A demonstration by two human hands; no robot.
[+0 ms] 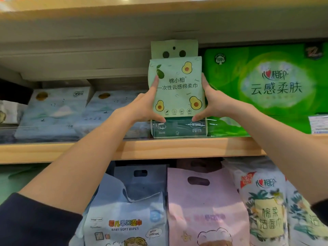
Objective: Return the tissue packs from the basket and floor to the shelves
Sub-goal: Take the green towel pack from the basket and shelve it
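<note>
Both of your hands hold the tissue pack (177,89), the pale green one printed with avocados. Your left hand (144,108) grips its left edge: the fingers run straight up the side and the thumb lies across the lower front. Your right hand (213,103) mirrors this grip on the right edge. The two thumbs point toward each other and are apart.

The tissue pack stands upright on the upper shelf (159,148). Its dark green lower band sits behind the clear front strip (35,130). A second pack (174,48) of the same kind stands directly behind it, with only its handle holes showing above. The blue packs (53,110) lie to the left. The large green pack (266,86) is just beside it on the right.

Below the shelf board, a baby wipes pack (124,219), a pink pack (204,210) and a floral pack (266,210) stand side by side.
</note>
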